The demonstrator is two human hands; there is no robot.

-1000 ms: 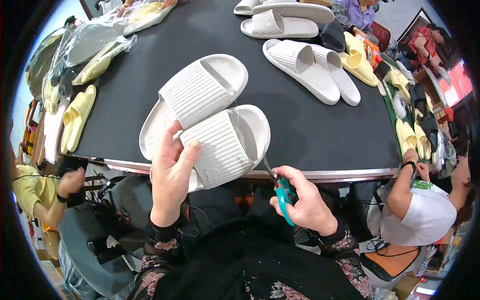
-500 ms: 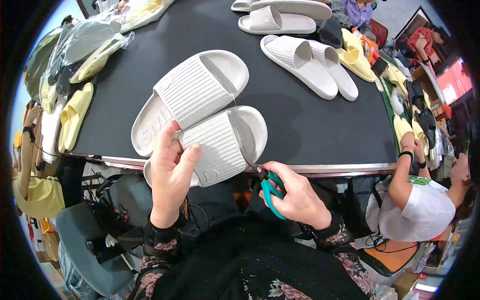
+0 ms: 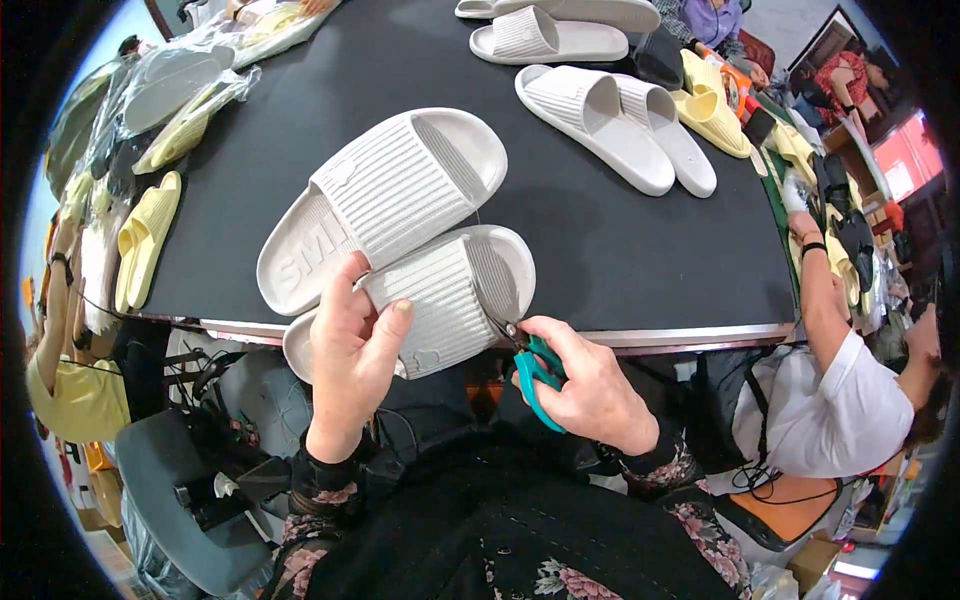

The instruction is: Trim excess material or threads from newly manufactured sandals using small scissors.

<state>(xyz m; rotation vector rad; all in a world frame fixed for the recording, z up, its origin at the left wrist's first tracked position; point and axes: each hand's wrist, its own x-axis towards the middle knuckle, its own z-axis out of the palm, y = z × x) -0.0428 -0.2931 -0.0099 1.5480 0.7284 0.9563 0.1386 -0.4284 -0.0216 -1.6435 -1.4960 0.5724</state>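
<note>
Two off-white slide slippers with ribbed straps are in front of me at the table's near edge. The farther slipper [image 3: 390, 190] lies tilted on the table, sole down. The nearer slipper [image 3: 440, 290] sticks out over the edge. My left hand [image 3: 350, 365] is closed on the nearer slipper by its strap, thumb on top and fingers partly hidden. My right hand [image 3: 600, 400] grips scissors with teal handles [image 3: 540, 385], and their blades are at the nearer slipper's strap edge. A thin thread shows between the two slippers.
More off-white slippers [image 3: 600, 130] stand at the back right, beside pale yellow slippers [image 3: 710, 120]. On the left are yellow slippers [image 3: 148, 240] and plastic-wrapped ones [image 3: 190, 90]. A co-worker in a white shirt [image 3: 820, 410] reaches over the table at right. A grey chair [image 3: 190, 480] stands at lower left.
The slippers have shifted slightly and turned a little in my left hand, with a wider gap between their toes. The scissors have moved slightly left. At right, the co-worker's arm stretches farther forward.
</note>
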